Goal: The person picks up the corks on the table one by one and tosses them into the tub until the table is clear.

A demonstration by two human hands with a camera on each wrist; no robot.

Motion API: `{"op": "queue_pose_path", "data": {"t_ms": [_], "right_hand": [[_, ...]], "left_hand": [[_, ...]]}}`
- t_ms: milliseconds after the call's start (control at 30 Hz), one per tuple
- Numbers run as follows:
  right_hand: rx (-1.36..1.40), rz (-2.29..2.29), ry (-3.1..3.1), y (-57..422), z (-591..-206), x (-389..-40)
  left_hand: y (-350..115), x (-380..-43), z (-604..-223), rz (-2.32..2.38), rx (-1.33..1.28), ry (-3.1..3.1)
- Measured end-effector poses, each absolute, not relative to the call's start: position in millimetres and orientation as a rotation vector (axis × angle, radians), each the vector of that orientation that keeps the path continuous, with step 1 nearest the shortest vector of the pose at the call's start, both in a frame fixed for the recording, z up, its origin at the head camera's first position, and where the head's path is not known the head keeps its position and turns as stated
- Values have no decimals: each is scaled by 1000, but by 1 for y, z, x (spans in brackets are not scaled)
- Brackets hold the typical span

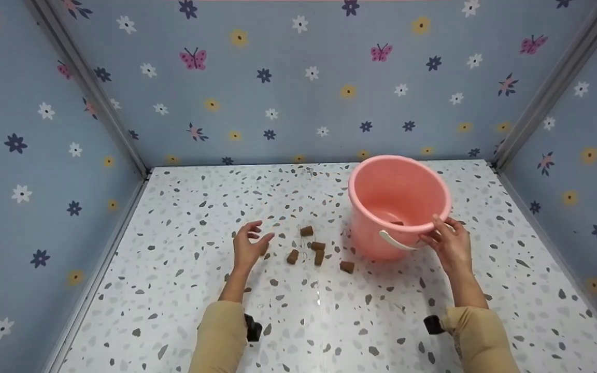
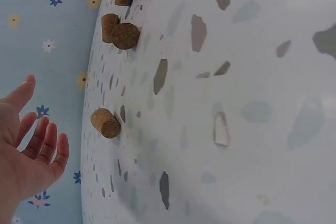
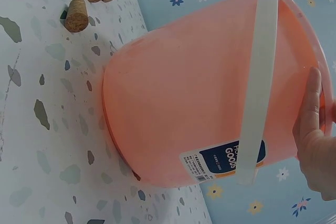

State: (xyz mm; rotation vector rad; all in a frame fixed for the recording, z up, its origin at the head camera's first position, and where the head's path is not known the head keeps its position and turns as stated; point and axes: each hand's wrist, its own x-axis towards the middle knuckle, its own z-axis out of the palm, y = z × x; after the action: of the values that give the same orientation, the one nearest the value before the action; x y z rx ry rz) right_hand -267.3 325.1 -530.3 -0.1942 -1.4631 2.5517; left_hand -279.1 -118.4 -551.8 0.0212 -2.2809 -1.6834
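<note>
A pink bucket stands at the right of the speckled table, its white handle hanging down the near side. My right hand grips the bucket's rim at the near right, thumb and fingers on either side of it. Part of a brown piece shows inside the bucket. My left hand is held with fingers spread and nothing in them, beside a cork. In the head view the thumb partly covers that cork. Several more corks lie loose between this hand and the bucket.
Blue panels with flowers and butterflies rise behind the table and along both sides. One cork lies just left of the bucket's base. The bucket carries a printed label low on its side.
</note>
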Motion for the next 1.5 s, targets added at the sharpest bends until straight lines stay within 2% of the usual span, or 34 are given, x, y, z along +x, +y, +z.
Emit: {"op": "queue_pose_path", "data": {"t_ms": [133,267,967,1367,1467,1500], "right_hand": [[-275,2567,-1463,291,-474,-236],[-353,2595,-1439,283,-458,-229],[-391,2558,-1476,285,-462,-231],[-365,2520,-1531,285,-462,-230],[-329,2509,-1546,299,-484,-243],[-284,2528,-1519,312,-506,-255]], "left_hand": [[-124,-277,-566,-1670,18,-2280],[-129,-274,-576,-1656,58,-2329],[-131,-271,-587,-1648,85,-2436],[-130,-275,-588,-1616,185,-2531],[-129,-275,-588,-1601,193,-2536],[-129,-275,-588,-1602,193,-2536]]}}
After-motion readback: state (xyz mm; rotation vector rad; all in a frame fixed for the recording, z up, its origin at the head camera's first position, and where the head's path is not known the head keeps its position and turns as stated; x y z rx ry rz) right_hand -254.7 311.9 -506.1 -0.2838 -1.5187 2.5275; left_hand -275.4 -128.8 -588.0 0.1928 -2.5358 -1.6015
